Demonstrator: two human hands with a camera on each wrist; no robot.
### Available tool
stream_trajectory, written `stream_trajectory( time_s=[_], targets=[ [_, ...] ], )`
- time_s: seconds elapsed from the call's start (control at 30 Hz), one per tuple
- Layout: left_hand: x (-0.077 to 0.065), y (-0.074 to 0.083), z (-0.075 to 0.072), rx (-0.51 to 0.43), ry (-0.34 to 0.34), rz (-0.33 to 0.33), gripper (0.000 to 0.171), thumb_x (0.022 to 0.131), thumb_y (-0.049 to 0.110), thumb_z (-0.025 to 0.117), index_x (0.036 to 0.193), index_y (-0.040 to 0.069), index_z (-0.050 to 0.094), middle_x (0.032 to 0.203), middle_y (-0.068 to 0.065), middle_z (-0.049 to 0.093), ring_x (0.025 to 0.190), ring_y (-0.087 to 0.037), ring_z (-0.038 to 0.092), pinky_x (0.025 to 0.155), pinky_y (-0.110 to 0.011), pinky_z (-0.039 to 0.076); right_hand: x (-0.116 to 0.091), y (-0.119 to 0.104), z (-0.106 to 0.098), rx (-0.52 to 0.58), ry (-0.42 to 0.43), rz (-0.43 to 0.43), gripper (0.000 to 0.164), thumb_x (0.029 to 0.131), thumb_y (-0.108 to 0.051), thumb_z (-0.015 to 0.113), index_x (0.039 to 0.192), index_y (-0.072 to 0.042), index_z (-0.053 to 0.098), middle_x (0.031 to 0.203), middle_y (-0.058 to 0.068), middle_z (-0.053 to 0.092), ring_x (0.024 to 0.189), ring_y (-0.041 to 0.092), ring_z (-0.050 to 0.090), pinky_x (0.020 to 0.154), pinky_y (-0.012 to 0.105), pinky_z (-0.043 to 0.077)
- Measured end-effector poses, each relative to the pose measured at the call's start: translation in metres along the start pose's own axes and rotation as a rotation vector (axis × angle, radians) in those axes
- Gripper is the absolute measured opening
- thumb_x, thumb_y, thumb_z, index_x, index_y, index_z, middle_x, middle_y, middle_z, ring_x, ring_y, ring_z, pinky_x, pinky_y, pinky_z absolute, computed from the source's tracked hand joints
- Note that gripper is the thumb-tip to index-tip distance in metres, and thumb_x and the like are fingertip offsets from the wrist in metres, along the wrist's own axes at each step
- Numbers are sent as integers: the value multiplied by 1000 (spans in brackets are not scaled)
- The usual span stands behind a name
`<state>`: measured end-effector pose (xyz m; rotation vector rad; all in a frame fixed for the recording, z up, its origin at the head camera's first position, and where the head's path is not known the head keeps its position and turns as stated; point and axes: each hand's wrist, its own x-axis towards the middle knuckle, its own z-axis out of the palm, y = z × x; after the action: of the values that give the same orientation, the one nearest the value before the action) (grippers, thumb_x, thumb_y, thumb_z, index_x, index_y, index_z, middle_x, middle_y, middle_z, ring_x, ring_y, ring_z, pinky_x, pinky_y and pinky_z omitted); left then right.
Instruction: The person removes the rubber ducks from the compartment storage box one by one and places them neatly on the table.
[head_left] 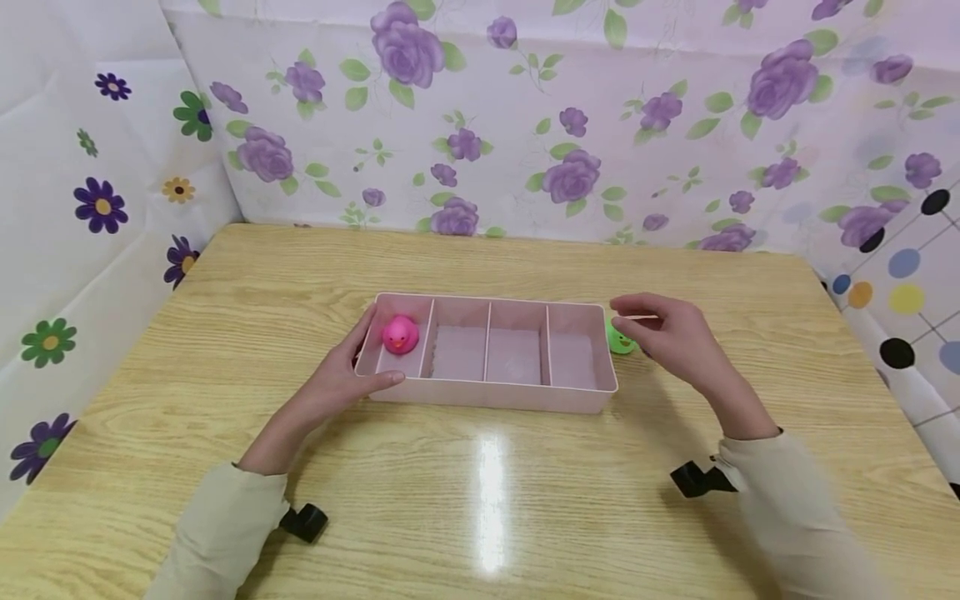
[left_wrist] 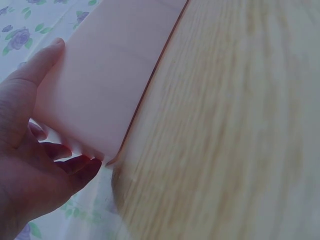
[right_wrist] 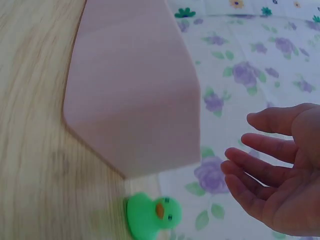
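A pale pink divided box (head_left: 491,393) stands on the wooden table. My left hand (head_left: 337,371) grips its left end, thumb on the front wall and fingers along the end wall; the left wrist view shows that thumb (left_wrist: 47,62) against the box wall. A pink rubber duck (head_left: 401,334) sits in the leftmost compartment. The other compartments hold nothing. Just outside the box's right end is a green rubber duck (right_wrist: 145,215), partly covered by my right hand (head_left: 671,337) in the head view. That hand hovers with parted, slightly bent fingers, apart from the duck and holding nothing.
Wood-grain tabletop (head_left: 420,492) extends around the box on all sides. Behind it hangs a cloth with purple flowers (head_left: 480,108), and patterned cloths flank the table left and right. A black wrist mount (head_left: 303,523) hangs below each sleeve.
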<state>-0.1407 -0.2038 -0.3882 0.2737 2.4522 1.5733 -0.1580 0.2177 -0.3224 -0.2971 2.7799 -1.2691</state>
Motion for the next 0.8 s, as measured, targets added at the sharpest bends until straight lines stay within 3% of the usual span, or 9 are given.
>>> stream_trajectory(
  time_s=[0.23, 0.8],
  targets=[
    [0, 1, 1, 9, -2, -10, 105, 84, 29, 77, 157, 24, 2, 158, -18, 16, 140, -35, 22, 108, -55, 27, 14, -20, 20, 11, -31, -91, 36, 94, -20, 65, 124, -1, 64, 121, 17, 63, 107, 31, 61, 89, 45, 50],
    [1, -1, 1, 15, 9, -11, 105, 83, 28, 77, 157, 25, 2, 157, -19, 18, 139, -36, 24, 107, -56, 28, 52, -73, 70, 44, -145, -190, 36, 92, -11, 64, 125, 3, 61, 124, 17, 62, 111, 29, 59, 93, 36, 48]
  ],
)
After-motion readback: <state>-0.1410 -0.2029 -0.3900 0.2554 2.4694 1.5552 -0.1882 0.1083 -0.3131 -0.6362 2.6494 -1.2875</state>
